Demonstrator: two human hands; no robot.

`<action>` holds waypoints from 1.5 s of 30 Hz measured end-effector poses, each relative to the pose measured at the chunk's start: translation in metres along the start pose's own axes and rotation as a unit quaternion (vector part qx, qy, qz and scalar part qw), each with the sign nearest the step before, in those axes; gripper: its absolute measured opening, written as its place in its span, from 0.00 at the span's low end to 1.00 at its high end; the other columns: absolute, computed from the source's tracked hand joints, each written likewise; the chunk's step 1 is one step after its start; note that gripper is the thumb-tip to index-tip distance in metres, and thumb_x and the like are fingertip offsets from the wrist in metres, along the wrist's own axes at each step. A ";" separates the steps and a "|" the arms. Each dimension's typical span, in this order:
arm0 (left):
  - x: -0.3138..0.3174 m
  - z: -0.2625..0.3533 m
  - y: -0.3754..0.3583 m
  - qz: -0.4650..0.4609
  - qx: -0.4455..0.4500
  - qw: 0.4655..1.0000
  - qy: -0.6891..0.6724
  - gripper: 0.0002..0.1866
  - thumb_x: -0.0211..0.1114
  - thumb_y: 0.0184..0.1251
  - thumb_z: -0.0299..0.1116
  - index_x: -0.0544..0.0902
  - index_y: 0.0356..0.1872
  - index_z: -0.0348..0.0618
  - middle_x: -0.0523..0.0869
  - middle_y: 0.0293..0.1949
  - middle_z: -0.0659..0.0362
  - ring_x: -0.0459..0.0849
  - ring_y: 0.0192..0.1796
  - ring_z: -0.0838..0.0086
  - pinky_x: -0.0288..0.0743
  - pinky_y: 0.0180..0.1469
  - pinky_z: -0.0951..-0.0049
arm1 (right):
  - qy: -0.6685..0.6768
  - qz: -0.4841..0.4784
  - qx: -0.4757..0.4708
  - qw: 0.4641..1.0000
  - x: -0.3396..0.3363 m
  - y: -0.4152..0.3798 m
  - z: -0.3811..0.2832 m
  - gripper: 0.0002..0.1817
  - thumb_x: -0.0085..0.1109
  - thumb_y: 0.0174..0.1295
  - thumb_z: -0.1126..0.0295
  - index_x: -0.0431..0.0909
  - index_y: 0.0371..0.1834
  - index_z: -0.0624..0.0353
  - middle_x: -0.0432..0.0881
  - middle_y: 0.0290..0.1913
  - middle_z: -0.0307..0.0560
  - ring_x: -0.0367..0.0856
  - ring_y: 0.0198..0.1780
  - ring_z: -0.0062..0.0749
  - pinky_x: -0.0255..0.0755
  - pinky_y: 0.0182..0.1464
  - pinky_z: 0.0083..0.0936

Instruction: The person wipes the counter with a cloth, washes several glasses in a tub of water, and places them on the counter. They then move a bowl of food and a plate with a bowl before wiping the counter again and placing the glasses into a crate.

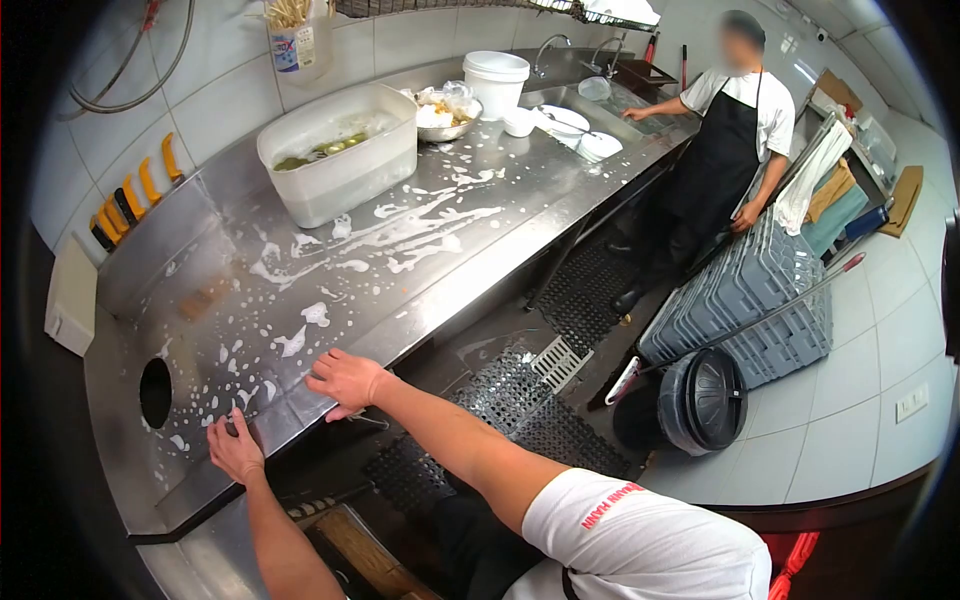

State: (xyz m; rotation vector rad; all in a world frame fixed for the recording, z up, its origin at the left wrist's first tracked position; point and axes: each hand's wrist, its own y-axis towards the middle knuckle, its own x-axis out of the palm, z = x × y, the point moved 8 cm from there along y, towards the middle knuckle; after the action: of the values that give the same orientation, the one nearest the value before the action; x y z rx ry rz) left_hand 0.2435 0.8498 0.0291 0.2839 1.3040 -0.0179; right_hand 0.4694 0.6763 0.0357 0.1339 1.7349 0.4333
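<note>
Your steel tabletop [330, 250] is still streaked with white suds [420, 225] from its near edge up toward one o'clock, so by the look of it the wiping is barely begun. Your left hand [236, 447] and right hand [345, 380] press flat, fingers spread, holding nothing. A plastic tub [340, 150] stands at twelve o'clock.

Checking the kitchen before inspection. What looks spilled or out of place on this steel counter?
White foam is smeared and spattered across the steel counter, from beside the white tub toward the left hand and right hand resting at its front edge.
</note>
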 end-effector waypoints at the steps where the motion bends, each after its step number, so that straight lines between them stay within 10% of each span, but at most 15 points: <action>1: 0.000 0.000 0.000 0.003 0.000 1.000 -0.003 0.36 0.48 0.71 0.68 0.81 0.60 0.48 0.72 0.69 0.53 0.69 0.71 0.58 0.53 0.75 0.56 | 0.004 0.000 0.000 1.000 0.000 0.000 -0.001 0.40 0.69 0.47 0.39 0.76 0.55 0.59 0.78 0.48 0.49 0.74 0.55 0.43 0.65 0.59 0.37; 45: 0.000 -0.002 0.001 -0.005 -0.008 1.000 -0.020 0.36 0.49 0.70 0.69 0.82 0.58 0.48 0.72 0.69 0.52 0.69 0.70 0.53 0.54 0.75 0.55 | -0.005 0.001 0.007 1.000 0.007 -0.001 0.000 0.42 0.69 0.47 0.38 0.76 0.58 0.60 0.78 0.49 0.49 0.73 0.55 0.43 0.65 0.59 0.37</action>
State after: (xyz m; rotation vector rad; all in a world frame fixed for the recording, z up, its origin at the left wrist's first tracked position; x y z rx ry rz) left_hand 0.2418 0.8515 0.0283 0.2628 1.2661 -0.0207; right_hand 0.4679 0.6772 0.0293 0.1467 1.7275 0.4214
